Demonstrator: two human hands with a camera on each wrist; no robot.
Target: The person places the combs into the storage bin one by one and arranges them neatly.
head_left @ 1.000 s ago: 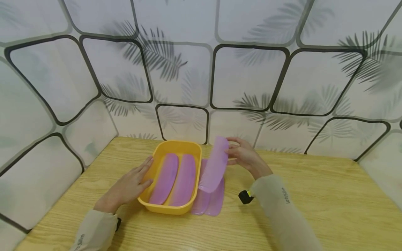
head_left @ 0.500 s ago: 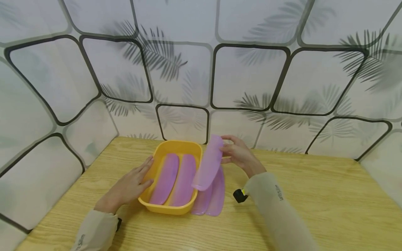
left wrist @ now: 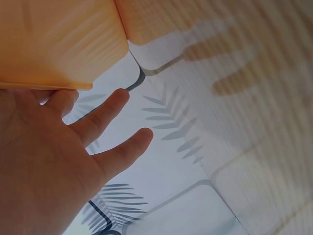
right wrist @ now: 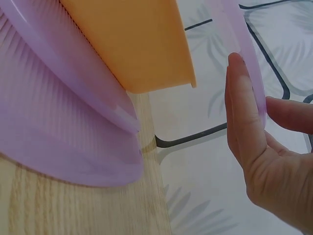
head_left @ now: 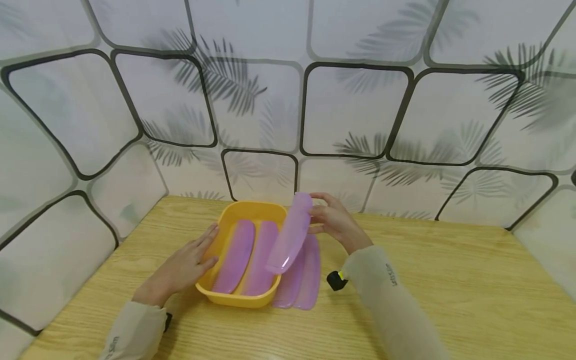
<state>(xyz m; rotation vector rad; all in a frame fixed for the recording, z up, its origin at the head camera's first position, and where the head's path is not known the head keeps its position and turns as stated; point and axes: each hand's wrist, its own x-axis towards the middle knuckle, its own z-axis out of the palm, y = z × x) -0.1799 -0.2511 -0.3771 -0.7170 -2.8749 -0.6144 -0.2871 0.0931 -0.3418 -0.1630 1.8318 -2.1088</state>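
My right hand (head_left: 335,222) pinches a purple comb (head_left: 292,232) near its upper end, between thumb and fingers as the right wrist view shows. The comb hangs tilted over the right rim of a yellow tub (head_left: 245,301). Inside the tub two more purple combs lie side by side, a left comb (head_left: 236,257) and a right comb (head_left: 262,262), the latter partly covered by the held one. My left hand (head_left: 180,267) rests with extended fingers on the tub's left rim; in the left wrist view its fingers (left wrist: 124,152) are spread beside the orange-looking wall.
On the wooden table (head_left: 427,290), just right of the tub, overlapping purple combs (head_left: 309,280) lie flat. A patterned wall covering (head_left: 360,110) with leaf prints and dark outlines rises behind the table and along its left side.
My right hand has carried the held comb leftward, from above the combs on the table to over the tub's right rim. The left hand stays at the left rim.
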